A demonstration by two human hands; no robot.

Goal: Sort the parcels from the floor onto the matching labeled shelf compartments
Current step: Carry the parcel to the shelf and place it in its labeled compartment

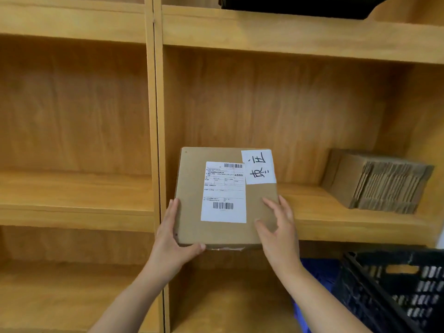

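A flat brown cardboard parcel (pixel 192 212) carries a white shipping label with barcodes and a white handwritten tag at its top right corner. It lies at the left end of the middle wooden shelf (pixel 336 227), its near edge overhanging the front. My left hand (pixel 170 239) grips the parcel's near left corner, thumb under the front edge. On the parcel's right side my right hand (pixel 278 227) rests with fingers spread.
A stack of flattened cardboard (pixel 382 183) sits at the right end of the same shelf. A black plastic crate (pixel 396 292) and something blue stand at lower right. A vertical wooden post (pixel 157 116) divides this bay from the left one. A dark object (pixel 300 6) sits on the top shelf.
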